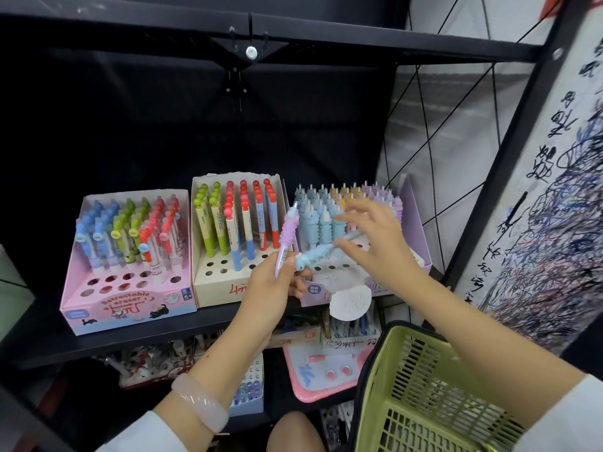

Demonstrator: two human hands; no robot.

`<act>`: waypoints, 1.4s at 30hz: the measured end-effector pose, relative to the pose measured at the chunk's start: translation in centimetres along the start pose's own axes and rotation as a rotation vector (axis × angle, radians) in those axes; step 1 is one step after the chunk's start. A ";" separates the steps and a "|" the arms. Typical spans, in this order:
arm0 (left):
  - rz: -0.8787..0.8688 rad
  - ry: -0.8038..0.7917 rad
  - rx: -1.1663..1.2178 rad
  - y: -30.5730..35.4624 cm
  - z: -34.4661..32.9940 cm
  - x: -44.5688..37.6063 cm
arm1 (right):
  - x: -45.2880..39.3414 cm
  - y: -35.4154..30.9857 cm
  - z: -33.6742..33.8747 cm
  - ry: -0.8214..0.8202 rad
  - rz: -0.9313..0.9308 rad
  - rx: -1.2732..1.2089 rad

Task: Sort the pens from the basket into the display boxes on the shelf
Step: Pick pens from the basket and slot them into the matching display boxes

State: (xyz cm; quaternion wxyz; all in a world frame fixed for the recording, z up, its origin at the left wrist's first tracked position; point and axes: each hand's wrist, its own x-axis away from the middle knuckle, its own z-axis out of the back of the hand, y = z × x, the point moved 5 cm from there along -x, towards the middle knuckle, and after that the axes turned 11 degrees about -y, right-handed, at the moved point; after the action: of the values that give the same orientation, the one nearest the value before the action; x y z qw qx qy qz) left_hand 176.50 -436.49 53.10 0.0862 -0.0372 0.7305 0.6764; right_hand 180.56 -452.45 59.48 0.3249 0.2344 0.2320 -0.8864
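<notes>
A black shelf (130, 331) carries three display boxes side by side: a pink box (98, 308) on the left, a cream box (215, 288) in the middle, and a lilac box (414, 223) on the right, each drilled with holes so the pens stand upright in colour rows. The green basket (424, 386) hangs at the lower right, near the person's right arm, probably to keep the stock within reach. The left hand (270, 288) is curled round a purple pen (287, 236), held upright, and also touches one end of a blue pen (321, 252). The right hand (375, 243) pinches the other end of that blue pen in front of the lilac box, seemingly taking it to slot among the matching blue pens there
</notes>
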 end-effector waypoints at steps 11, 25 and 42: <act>0.016 0.036 -0.068 0.5 1.5 0.9 | -0.5 0.1 -0.5 0.032 -0.113 -0.062; 0.090 0.039 -0.001 -0.7 2.7 1.0 | -1.0 0.9 -3.4 -0.113 -0.342 -0.427; 0.012 -0.025 -0.101 0.4 1.3 1.3 | -1.6 -0.7 -3.4 -0.218 -0.267 -0.102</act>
State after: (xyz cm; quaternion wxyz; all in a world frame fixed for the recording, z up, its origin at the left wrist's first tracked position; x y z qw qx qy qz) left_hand 175.22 -435.07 53.22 0.0893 -0.0287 0.6946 0.7133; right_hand 182.11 -449.33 57.93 0.2391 0.0875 0.2692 -0.9288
